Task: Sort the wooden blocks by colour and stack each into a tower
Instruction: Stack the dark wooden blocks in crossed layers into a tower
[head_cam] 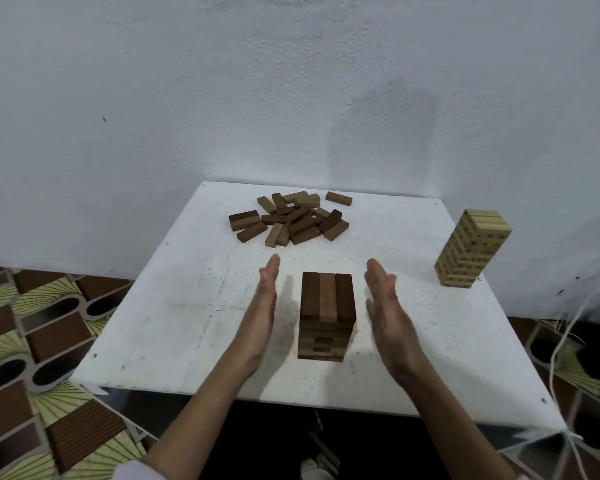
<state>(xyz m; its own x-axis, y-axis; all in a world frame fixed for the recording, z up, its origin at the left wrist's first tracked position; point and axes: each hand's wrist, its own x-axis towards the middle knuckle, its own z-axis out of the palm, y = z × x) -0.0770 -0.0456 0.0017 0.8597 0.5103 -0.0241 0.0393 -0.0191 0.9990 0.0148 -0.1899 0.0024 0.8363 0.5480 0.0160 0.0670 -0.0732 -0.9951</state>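
A tower of dark brown blocks [326,317] stands near the front middle of the white table [174,306]. My left hand [262,313] is held flat and upright to the tower's left, not touching it. My right hand [387,313] is held the same way on the tower's right, also with a gap. A loose pile of brown blocks [288,220] lies at the back of the table. One single block [338,198] lies apart, just right of the pile. A tall tower of pale yellow blocks [473,249] stands at the right edge.
A white wall rises just behind the table. Patterned floor tiles [32,341] show on the left and right. Thin white cords [565,341] hang beside the table's right front corner.
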